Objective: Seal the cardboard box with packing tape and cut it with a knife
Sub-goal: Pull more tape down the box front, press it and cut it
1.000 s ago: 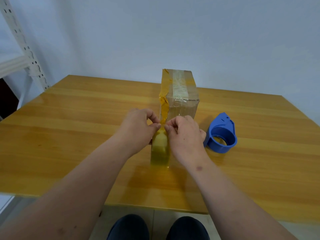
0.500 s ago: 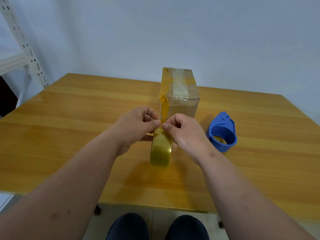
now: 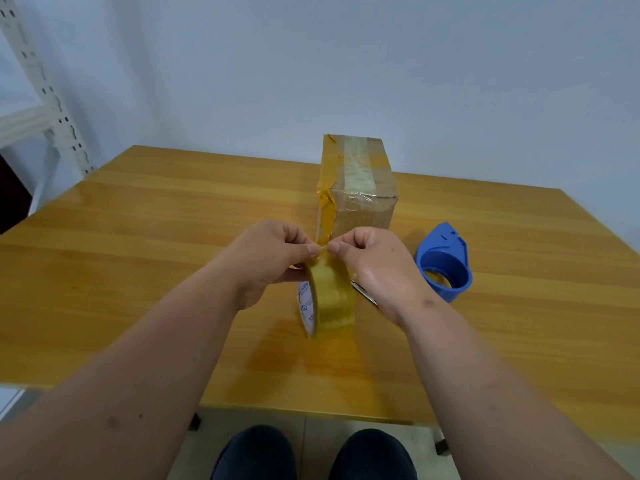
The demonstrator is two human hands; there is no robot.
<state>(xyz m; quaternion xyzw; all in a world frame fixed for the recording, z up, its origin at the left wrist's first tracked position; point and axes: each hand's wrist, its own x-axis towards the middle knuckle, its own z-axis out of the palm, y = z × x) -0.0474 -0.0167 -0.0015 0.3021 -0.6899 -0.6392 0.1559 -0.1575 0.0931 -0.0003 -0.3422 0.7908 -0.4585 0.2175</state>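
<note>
Your left hand (image 3: 266,258) and right hand (image 3: 374,268) each pinch the top of the upright tape roll (image 3: 332,299), on the table (image 3: 138,254) just before the cardboard box (image 3: 360,188). Blue print on the roll's core is unreadable.

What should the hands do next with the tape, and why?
Probably peel the tape end free and pull a strip toward the box. Both hands, left and right, pinch at the top of the roll, which stands on edge on the table just in front of the box.
</note>
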